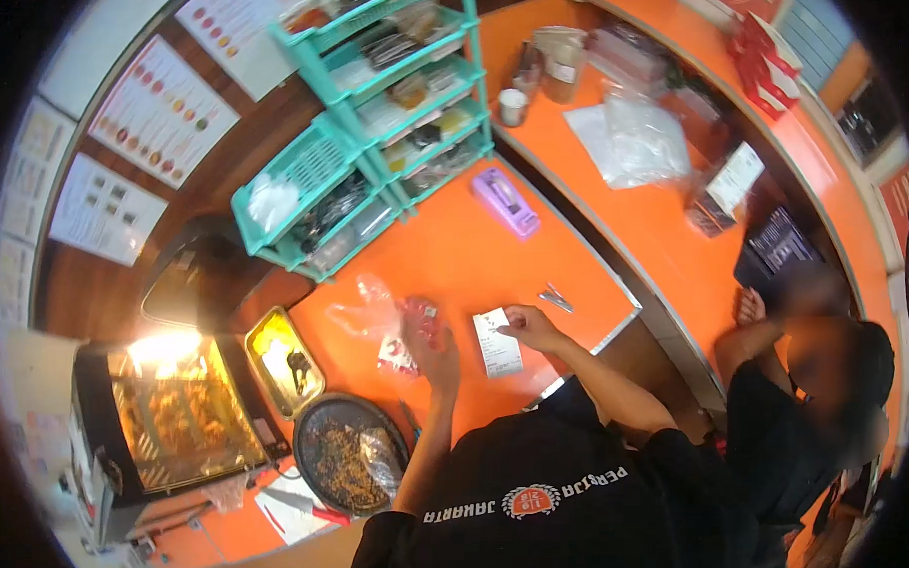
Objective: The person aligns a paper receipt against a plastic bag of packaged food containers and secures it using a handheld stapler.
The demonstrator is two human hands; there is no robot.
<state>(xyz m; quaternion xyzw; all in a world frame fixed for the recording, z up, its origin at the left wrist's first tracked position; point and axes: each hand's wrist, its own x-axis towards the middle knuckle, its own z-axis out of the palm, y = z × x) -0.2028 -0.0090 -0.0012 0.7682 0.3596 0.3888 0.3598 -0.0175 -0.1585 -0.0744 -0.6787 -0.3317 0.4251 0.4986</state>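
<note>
My right hand (534, 329) pinches the right edge of a white printed receipt (498, 349) above the orange counter. To its left, my left hand (435, 357) is closed around a red-and-white packet (397, 352), whose exact kind I cannot make out. Clear plastic (363, 309) spreads out just beyond that packet. A small pair of metal scissors or clips (555, 298) lies to the right of my right hand. Farther back on the counter rests a purple tray-like item (506, 202).
Teal stacked baskets (369, 137) stand at the back. On the left are a lit food warmer (184, 414), a metal tray (283, 362), a round dark pan (320, 459) and a red-handled knife (300, 502). Another person (779, 413) leans at the right counter.
</note>
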